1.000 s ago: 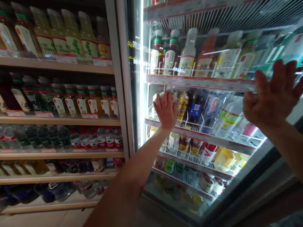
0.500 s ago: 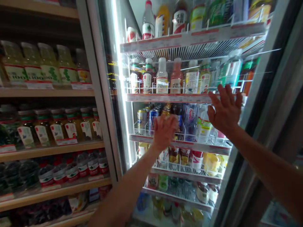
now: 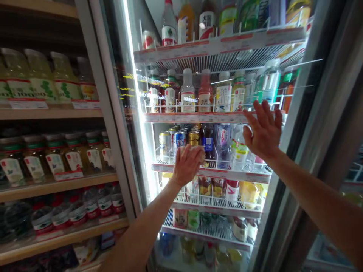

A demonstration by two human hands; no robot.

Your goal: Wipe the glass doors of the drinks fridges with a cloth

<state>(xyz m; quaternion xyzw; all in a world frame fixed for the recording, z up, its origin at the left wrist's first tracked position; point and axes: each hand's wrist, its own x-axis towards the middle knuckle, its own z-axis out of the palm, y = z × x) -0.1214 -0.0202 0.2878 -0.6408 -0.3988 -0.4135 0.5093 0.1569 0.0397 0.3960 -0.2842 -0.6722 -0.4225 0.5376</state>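
Note:
A glass door [image 3: 204, 141], showing reflections, stands before a lit drinks fridge. My left hand [image 3: 187, 164] is raised against it at the height of the cans, the fingers bent over a pale cloth [image 3: 201, 154]. Most of that cloth is hidden under the fingers, and its exact kind is unclear. Higher up and to the right, my right hand [image 3: 263, 134] lies with its fingers spread at the glass and holds nothing. Behind it are a clear bottle with a green label [image 3: 239, 147] and a large teal-tinted bottle [image 3: 270, 83].
Bottles and cans fill wire shelves [image 3: 218, 118] behind the glass. On the left, wooden shelves [image 3: 51, 113] hold rows of juice bottles [image 3: 65, 77]. A metal door frame [image 3: 304, 124] runs down the right side, and a grey upright [image 3: 110, 94] divides shelves from fridge.
The view has shifted, so the fridge and shelves sit further left in the picture. Both hands stay raised at the glass; my left hand appears slightly lower and left.

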